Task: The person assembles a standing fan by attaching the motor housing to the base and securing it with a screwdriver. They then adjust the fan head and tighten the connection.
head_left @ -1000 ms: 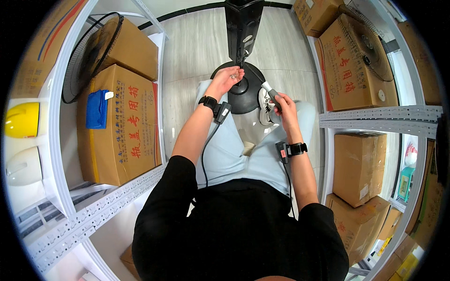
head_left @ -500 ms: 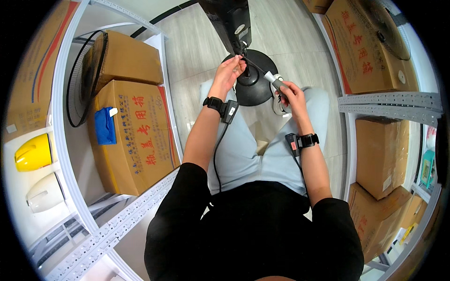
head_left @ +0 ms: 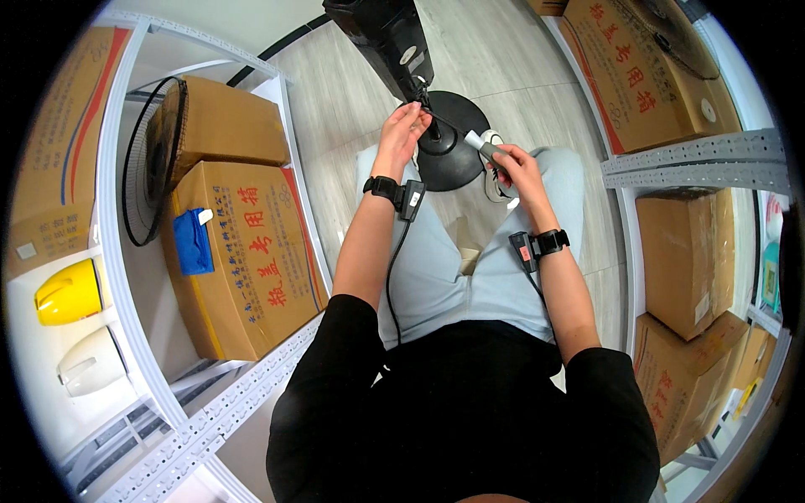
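Note:
A black stand fan's column (head_left: 381, 50) rises at the top, over its round base (head_left: 457, 155). My right hand (head_left: 516, 172) grips a screwdriver (head_left: 484, 146) by its white and grey handle. The thin dark shaft slants up and left toward the joint under the column. At that joint my left hand (head_left: 404, 134) has its thumb and fingers drawn together beside the shaft's tip. What these fingertips pinch, if anything, is too small to make out, and the tip itself is hard to see.
Shelving with cardboard boxes (head_left: 243, 260) stands at my left, bearing a round fan grille (head_left: 151, 159) and a blue cloth (head_left: 193, 241). More boxes (head_left: 683, 251) fill the right-hand racks (head_left: 696, 159). My shoe (head_left: 495, 172) is beside the fan base.
The view has shifted slightly, with the shelves lower in the picture. The fan column sits a little further left. Both hands keep nearly the same pose at the joint.

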Motion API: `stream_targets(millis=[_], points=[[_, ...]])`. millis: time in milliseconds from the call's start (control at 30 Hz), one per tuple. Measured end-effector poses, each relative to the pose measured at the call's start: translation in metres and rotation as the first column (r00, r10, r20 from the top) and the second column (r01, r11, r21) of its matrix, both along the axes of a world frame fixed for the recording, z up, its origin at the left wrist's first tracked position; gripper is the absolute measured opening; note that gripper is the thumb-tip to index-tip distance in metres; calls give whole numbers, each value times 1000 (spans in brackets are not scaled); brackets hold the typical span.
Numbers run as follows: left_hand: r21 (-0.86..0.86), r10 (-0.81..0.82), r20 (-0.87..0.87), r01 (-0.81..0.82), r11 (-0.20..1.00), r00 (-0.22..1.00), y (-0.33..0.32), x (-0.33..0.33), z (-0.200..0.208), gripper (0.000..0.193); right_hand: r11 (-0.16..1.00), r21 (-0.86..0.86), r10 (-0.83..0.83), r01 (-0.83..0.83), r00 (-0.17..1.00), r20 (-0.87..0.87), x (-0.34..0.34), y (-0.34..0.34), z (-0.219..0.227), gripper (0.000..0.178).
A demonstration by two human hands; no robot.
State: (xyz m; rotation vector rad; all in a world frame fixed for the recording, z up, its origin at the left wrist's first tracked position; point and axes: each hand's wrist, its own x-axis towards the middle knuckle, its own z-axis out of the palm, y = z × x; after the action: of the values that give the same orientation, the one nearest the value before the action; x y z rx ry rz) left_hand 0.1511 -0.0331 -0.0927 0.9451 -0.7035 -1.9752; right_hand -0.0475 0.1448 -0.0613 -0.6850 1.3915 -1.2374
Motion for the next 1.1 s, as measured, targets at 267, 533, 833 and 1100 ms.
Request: stream_targets(millis=[267, 533, 833, 1100], points=[[7, -21, 39, 20, 1000, 999, 4, -2, 10, 18, 1000, 13, -2, 2, 1000, -6, -2, 2, -2, 26], [18, -41, 54, 40, 999, 998, 4, -3, 8, 17, 1000, 10, -17, 17, 1000, -12, -4, 2, -8, 28], [126, -49, 53, 42, 991, 997, -4, -8, -5, 17, 999, 32, -21, 27, 987, -161, 4, -2, -10, 29], [136, 60, 7, -61, 989, 998, -12, -13, -18, 16, 998, 38, -35, 43, 978, -208, 16, -15, -18, 33]])
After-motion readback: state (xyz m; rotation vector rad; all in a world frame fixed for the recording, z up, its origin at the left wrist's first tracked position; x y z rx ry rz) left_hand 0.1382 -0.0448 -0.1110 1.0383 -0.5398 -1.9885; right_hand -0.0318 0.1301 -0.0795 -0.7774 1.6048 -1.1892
